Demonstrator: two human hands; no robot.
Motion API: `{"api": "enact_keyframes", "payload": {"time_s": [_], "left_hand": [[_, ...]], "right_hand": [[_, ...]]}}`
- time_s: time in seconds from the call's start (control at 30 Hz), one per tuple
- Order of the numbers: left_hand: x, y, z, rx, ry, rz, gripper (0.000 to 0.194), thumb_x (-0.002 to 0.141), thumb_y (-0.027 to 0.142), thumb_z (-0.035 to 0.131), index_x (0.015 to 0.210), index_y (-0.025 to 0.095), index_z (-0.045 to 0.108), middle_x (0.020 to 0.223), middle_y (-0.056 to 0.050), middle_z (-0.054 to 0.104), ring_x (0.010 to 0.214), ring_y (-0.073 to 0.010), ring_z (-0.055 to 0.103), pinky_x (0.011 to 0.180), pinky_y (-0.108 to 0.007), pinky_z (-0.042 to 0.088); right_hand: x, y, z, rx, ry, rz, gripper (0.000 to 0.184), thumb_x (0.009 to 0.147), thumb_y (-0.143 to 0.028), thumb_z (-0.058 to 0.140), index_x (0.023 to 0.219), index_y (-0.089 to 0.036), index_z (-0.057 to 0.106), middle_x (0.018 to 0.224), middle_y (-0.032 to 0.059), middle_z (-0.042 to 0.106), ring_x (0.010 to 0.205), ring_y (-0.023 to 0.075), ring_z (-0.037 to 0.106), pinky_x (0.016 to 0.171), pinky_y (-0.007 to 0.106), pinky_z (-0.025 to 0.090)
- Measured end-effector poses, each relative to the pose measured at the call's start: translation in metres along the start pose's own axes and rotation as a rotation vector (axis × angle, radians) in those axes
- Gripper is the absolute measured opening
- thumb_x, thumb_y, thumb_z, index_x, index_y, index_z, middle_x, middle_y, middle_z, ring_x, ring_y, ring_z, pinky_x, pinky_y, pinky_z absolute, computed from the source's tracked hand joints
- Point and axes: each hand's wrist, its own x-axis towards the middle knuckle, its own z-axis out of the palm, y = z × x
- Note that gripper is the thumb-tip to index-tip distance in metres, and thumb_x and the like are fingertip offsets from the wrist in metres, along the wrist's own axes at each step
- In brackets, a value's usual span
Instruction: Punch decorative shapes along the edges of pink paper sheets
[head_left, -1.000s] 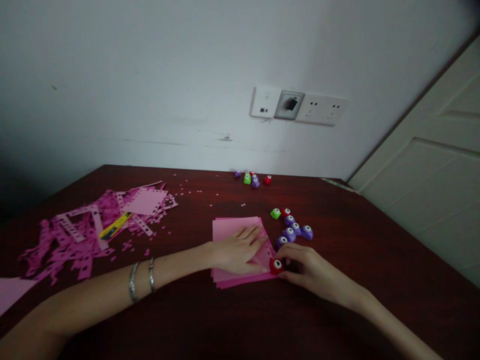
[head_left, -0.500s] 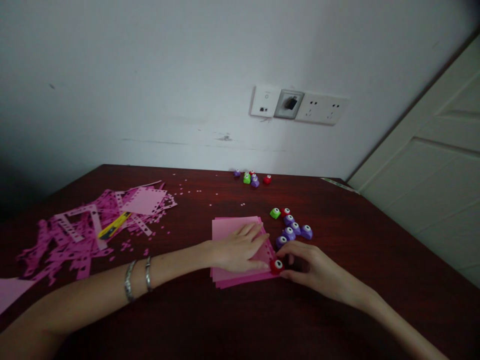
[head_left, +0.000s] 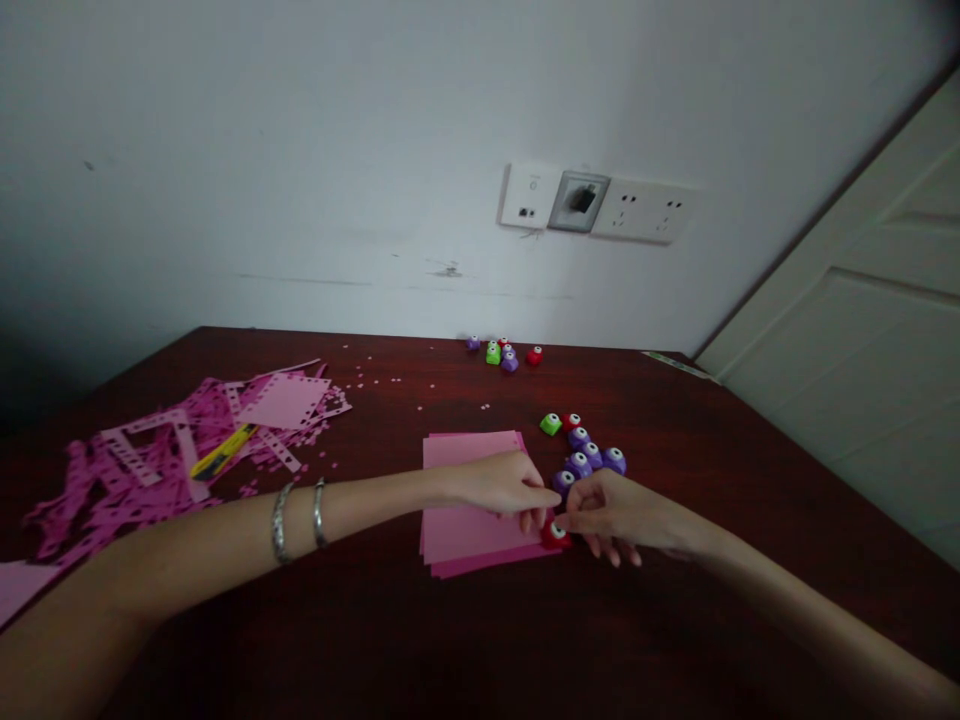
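A red paper punch (head_left: 556,536) with a white, eye-like top sits at the right edge of a stack of pink paper sheets (head_left: 465,535). My left hand (head_left: 504,485) is over the stack, fingers curled and the index pointing right, fingertips close beside the punch. Whatever those fingers may hold is hidden. My right hand (head_left: 616,512) comes in from the right, its thumb at the top of the red punch and the other fingers bent. Just beyond it lie several purple punches (head_left: 578,464), a green punch (head_left: 550,424) and another red one (head_left: 572,421).
Punched pink paper strips (head_left: 150,470) are heaped at the left, with a yellow utility knife (head_left: 223,452) on top. More small punches (head_left: 509,360) stand near the wall. Tiny paper bits (head_left: 396,380) are scattered about. Sockets (head_left: 637,210) are on the wall behind.
My left hand was lying flat and spread on the paper; now it is raised and curled near the punch. My right thumb has shifted from the punch's side onto its top.
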Motion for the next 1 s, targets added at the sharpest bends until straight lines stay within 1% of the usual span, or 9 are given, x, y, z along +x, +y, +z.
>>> {"api": "enact_keyframes", "payload": {"time_s": [0.2, 0.27, 0.4, 0.5, 0.7, 0.77, 0.83, 0.93, 1.0], "left_hand": [[0.007, 0.002, -0.003, 0.012, -0.045, -0.048, 0.036, 0.083, 0.038, 0.046, 0.061, 0.014, 0.061, 0.054, -0.001, 0.058, 0.049, -0.0074, 0.05, 0.048, -0.02, 0.034], [0.009, 0.003, -0.005, -0.003, -0.107, -0.089, 0.036, 0.081, 0.042, 0.05, 0.061, 0.014, 0.061, 0.053, 0.0, 0.057, 0.047, -0.0075, 0.048, 0.047, -0.021, 0.032], [0.012, 0.005, -0.007, -0.058, -0.286, -0.214, 0.031, 0.071, 0.044, 0.065, 0.063, 0.014, 0.062, 0.05, 0.001, 0.055, 0.044, -0.0066, 0.043, 0.043, -0.02, 0.026], [0.014, 0.009, -0.008, -0.024, -0.316, -0.288, 0.031, 0.069, 0.044, 0.067, 0.062, 0.015, 0.062, 0.048, 0.002, 0.053, 0.043, -0.0064, 0.039, 0.042, -0.021, 0.024], [0.025, 0.015, -0.011, -0.011, -0.41, -0.419, 0.028, 0.066, 0.041, 0.07, 0.057, 0.015, 0.062, 0.047, 0.003, 0.049, 0.037, -0.0045, 0.03, 0.038, -0.021, 0.017], [0.028, 0.014, -0.011, -0.027, -0.412, -0.449, 0.025, 0.065, 0.037, 0.071, 0.056, 0.015, 0.062, 0.047, 0.004, 0.048, 0.036, -0.004, 0.028, 0.037, -0.021, 0.015], [0.029, 0.013, -0.009, -0.039, -0.389, -0.452, 0.022, 0.066, 0.033, 0.071, 0.056, 0.015, 0.062, 0.045, 0.004, 0.046, 0.035, -0.004, 0.028, 0.036, -0.02, 0.015], [0.027, 0.014, -0.007, -0.027, -0.357, -0.435, 0.022, 0.069, 0.028, 0.069, 0.054, 0.015, 0.06, 0.042, 0.005, 0.042, 0.036, -0.0043, 0.029, 0.036, -0.02, 0.017], [0.023, 0.018, -0.005, -0.004, -0.339, -0.423, 0.025, 0.072, 0.026, 0.067, 0.052, 0.014, 0.058, 0.042, 0.006, 0.041, 0.036, -0.0043, 0.029, 0.037, -0.02, 0.018]], "right_hand": [[0.002, -0.003, -0.002, 0.045, -0.059, 0.029, 0.033, 0.073, -0.046, 0.064, 0.072, -0.013, 0.061, 0.048, -0.0024, 0.057, 0.034, 0.0052, 0.05, 0.027, 0.011, 0.036], [0.004, -0.004, -0.002, 0.029, -0.067, 0.054, 0.03, 0.074, -0.043, 0.064, 0.071, -0.013, 0.059, 0.047, -0.0026, 0.057, 0.033, 0.0054, 0.051, 0.027, 0.011, 0.037], [0.004, -0.008, -0.001, -0.029, -0.093, 0.133, 0.025, 0.077, -0.035, 0.06, 0.067, -0.013, 0.055, 0.047, -0.0021, 0.059, 0.034, 0.0065, 0.054, 0.029, 0.011, 0.041], [0.002, -0.014, -0.001, -0.063, -0.134, 0.176, 0.026, 0.082, -0.034, 0.053, 0.066, -0.013, 0.054, 0.047, -0.0011, 0.059, 0.034, 0.0071, 0.054, 0.03, 0.013, 0.043], [0.01, -0.025, -0.004, -0.122, -0.29, 0.263, 0.024, 0.086, -0.024, 0.046, 0.065, -0.013, 0.053, 0.044, -0.0011, 0.057, 0.032, 0.0079, 0.054, 0.029, 0.012, 0.039], [0.018, -0.026, -0.005, -0.183, -0.333, 0.276, 0.028, 0.086, -0.026, 0.047, 0.063, -0.013, 0.053, 0.044, -0.0014, 0.056, 0.034, 0.0085, 0.054, 0.031, 0.013, 0.04], [0.025, -0.025, -0.005, -0.278, -0.327, 0.252, 0.028, 0.087, -0.029, 0.051, 0.065, -0.011, 0.056, 0.049, -0.0007, 0.058, 0.04, 0.0091, 0.057, 0.036, 0.016, 0.044], [0.033, -0.021, -0.005, -0.371, -0.291, 0.208, 0.022, 0.088, -0.03, 0.054, 0.081, -0.01, 0.06, 0.067, -0.0001, 0.063, 0.053, 0.0088, 0.059, 0.048, 0.02, 0.05], [0.034, -0.019, -0.005, -0.391, -0.273, 0.185, 0.018, 0.087, -0.027, 0.055, 0.084, -0.011, 0.061, 0.073, 0.0003, 0.064, 0.059, 0.0095, 0.06, 0.053, 0.021, 0.05]]}}
